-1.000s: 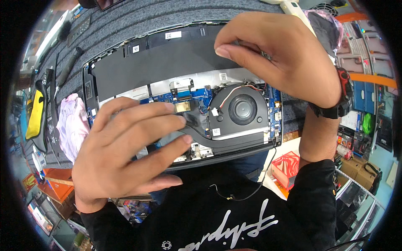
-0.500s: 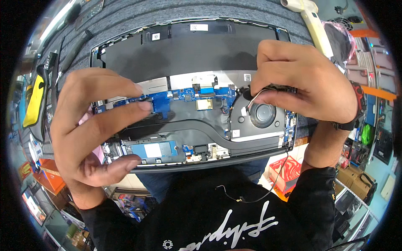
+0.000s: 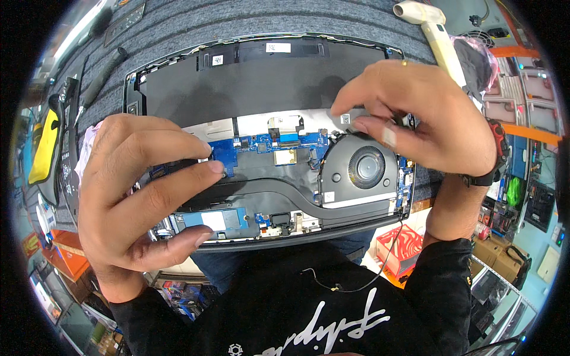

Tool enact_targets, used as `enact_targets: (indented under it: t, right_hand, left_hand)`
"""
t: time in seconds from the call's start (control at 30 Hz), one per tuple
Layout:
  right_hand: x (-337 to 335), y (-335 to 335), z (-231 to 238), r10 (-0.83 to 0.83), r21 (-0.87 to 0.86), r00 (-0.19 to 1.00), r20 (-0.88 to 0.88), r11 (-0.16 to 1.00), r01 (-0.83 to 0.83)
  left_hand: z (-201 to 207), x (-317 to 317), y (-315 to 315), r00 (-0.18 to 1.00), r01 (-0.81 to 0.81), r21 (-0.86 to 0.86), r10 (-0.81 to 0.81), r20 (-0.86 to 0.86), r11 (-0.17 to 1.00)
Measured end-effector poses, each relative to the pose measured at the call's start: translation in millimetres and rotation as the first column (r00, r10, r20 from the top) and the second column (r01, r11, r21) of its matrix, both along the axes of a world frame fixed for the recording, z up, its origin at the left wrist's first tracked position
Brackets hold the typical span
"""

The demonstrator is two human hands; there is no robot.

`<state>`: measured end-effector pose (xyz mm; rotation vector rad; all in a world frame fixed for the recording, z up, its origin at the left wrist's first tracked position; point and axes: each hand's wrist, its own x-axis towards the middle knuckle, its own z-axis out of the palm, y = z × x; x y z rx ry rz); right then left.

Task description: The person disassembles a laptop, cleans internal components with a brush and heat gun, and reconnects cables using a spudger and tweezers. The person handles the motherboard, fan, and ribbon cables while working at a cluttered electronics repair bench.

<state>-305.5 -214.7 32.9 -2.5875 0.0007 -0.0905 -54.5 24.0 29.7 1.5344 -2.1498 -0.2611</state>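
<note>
An opened laptop lies before me with its inner parts bare. My left hand is over its left side, fingers spread, holding nothing that shows. Its fingertips are at the blue circuit board, and its thumb reaches the blue drive with a white label. My right hand hovers above the round black fan, thumb and forefinger apart. A small pale patch shows on the thumb. A dark heat pipe runs to the fan. A thin loose cable hangs off the laptop's near right corner.
The laptop's far side lies on a ridged grey mat. A screwdriver and a yellow-and-black object lie left. A cream tool with a tubular head is at the far right. Below the laptop stands a red patterned box.
My right thumb and forefinger have parted and risen off the fan. The thin wire with a white plug they pinched no longer shows. My left hand has shifted slightly; the laptop sits slightly lower in view.
</note>
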Motion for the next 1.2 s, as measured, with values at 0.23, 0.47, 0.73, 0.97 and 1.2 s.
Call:
enact_targets:
  t: [0.23,0.47,0.73,0.97,1.2]
  right_hand:
    - [2,3,-12,0.127,0.052,0.985,0.115,0.99,-0.134]
    - [2,3,-14,0.135,-0.012,0.978,0.159,0.991,-0.135]
    - [-18,-6,-17,0.09,-0.118,0.951,0.295,0.991,-0.057]
    - [-133,-24,69,-0.475,0.078,0.76,0.443,0.865,0.495]
    - [-136,7,32,-0.736,-0.162,0.64,0.221,0.619,0.768]
  left_hand:
    - [11,-29,-8,0.993,-0.02,0.003,0.02,0.112,1.0]
    - [10,-66,-16,0.988,-0.047,0.167,0.022,0.15,0.985]
    - [9,-84,-29,0.978,-0.103,0.26,0.051,0.2,0.96]
    - [5,-90,-23,0.982,-0.075,0.223,0.032,0.188,0.972]
    - [7,-83,-20,0.999,-0.028,0.212,0.018,0.049,0.977]
